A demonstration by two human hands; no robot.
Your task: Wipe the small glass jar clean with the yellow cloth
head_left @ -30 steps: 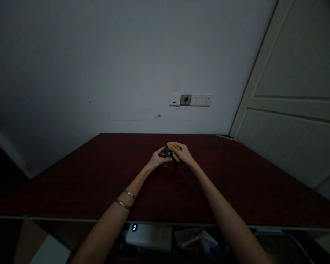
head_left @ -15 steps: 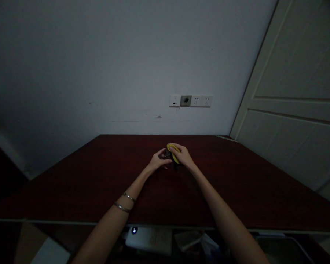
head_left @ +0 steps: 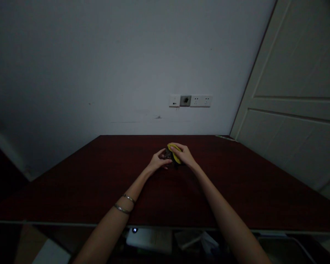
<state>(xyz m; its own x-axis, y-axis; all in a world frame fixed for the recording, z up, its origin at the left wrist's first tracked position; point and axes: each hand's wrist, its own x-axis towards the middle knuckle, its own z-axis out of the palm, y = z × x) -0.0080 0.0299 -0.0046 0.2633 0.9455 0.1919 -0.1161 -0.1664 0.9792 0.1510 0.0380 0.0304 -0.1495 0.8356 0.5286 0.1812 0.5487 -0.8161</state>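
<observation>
Above the middle of the dark red table, my left hand (head_left: 157,161) is closed around a small, dark, glossy object (head_left: 167,154), its thumb and fingers on either side. The light is too dim to show what kind of object it is. Close against it on the right, my right hand (head_left: 183,154) grips a yellow, soft-looking piece like a folded cloth (head_left: 176,155), with the thumb on its near face. Something black shows under the yellow piece. Whether the two things touch is hard to see.
The dark red tabletop (head_left: 99,183) reaches back to a pale wall with a row of sockets (head_left: 190,101). A white panelled door (head_left: 288,110) stands at the right. Below the front edge, an open space holds a pale flat case (head_left: 150,240) and crumpled clear plastic (head_left: 209,242).
My right hand and the yellow piece have shifted very slightly to the right. The left hand stays nearly where it was, still on the dark object.
</observation>
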